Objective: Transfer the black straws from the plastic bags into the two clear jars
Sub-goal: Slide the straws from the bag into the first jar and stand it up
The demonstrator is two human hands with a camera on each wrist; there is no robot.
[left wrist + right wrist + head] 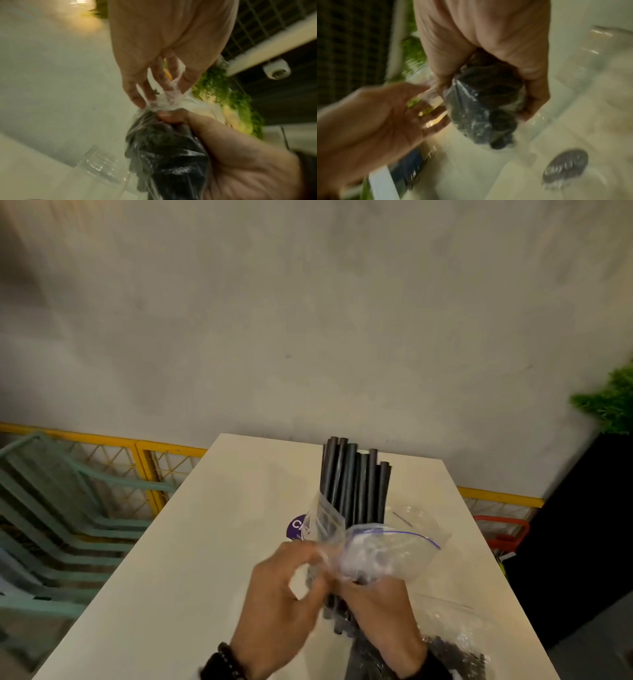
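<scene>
Gripping a bundle of black straws point(352, 501) through a clear plastic bag point(380, 549), right hand point(380, 621) curled around the lower part of the bundle. Left hand point(284, 594) pinching the crumpled plastic of the same bag just beside the right thumb, fingers bent onto the film. Straws standing almost upright, long axis running up and away from both hands, upper ends sticking out above the opened bag mouth.

Probably peeling the bag down and off the bundle, so the deciding relation being this: straws rising above the right hand, loose plastic lying between the two hands, left hand nearer to the free film.

Clear jar point(411, 517) standing on the desk point(212, 542) beyond the right hand, slightly to its right side, near the straw tips; only its rim showing. Second jar perhaps behind the bag, beyond the left hand, with a purple label point(298, 525), but mostly hidden. Another bag of straws point(455, 645) lying on the desk just beside the right wrist, partly cut off by the picture edge. Both wrist views blurring strongly, so exact finger contact being hard to make out.
</scene>
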